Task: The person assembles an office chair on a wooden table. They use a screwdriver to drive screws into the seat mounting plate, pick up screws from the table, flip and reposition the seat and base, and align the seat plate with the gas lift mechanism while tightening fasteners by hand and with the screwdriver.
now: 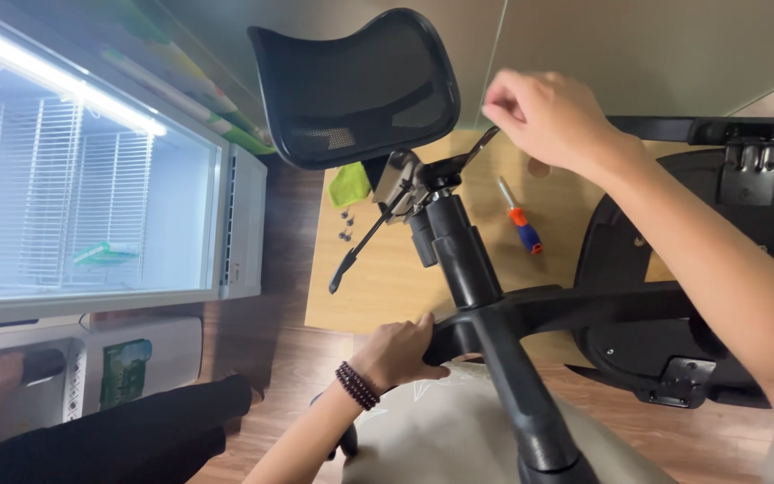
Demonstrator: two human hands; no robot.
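Nearest, the left hand (beaded bracelet on the wrist) clasps the black chair base at its hub. Farther, the gas cylinder rises to the seat mechanism, where the right hand pinches a metal lever. A screwdriver lies beyond on the wooden board

Your work rests on a wooden floor, dark planks running under everything; a pale board lies flat on it before you; on the board sit a screwdriver with an orange-and-blue handle, a few loose screws near its left edge, and a green cloth at its far corner; a black seat pan lies at your right, partly over the board.
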